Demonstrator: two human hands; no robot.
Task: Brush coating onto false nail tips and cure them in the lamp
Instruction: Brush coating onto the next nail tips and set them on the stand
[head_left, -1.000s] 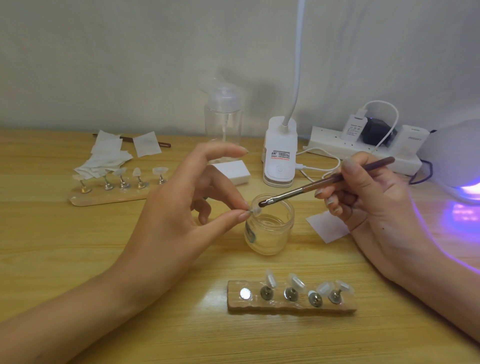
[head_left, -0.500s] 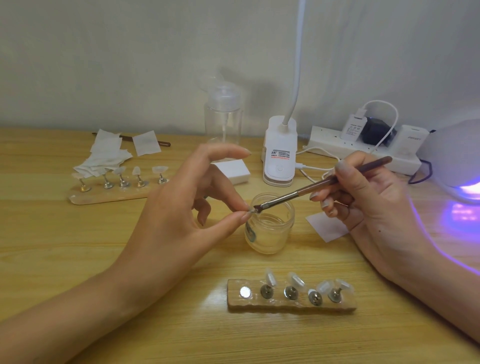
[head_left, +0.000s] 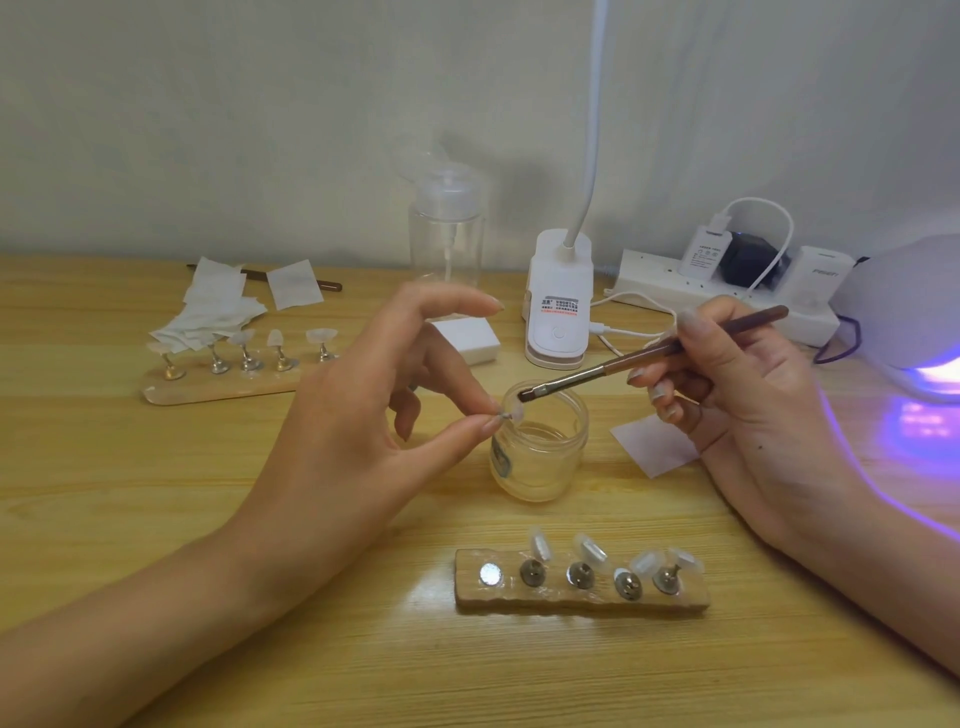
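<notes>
My left hand (head_left: 363, 415) pinches a small metal stand with a clear nail tip (head_left: 515, 413) between thumb and middle finger, just over the rim of a small glass jar (head_left: 540, 457). My right hand (head_left: 727, 395) grips a brown brush (head_left: 649, 358); its dark bristles sit just above the tip, at the jar's mouth. In front of the jar lies a wooden holder (head_left: 582, 597) with several tips on stands and one bare magnet at its left. The curing lamp (head_left: 914, 322) glows violet at the right edge.
A second wooden holder (head_left: 223, 384) with several tips lies at the back left, by white wipes (head_left: 218, 306). A clear pump bottle (head_left: 447, 228), a white clip lamp base (head_left: 558, 306), a white block (head_left: 467, 340) and a power strip (head_left: 727, 291) stand behind. A paper square (head_left: 654, 449) lies right of the jar.
The brush tip dipped down to the nail tip, then lifted slightly up and to the right. My left hand has held the tip nearly still over the jar.
</notes>
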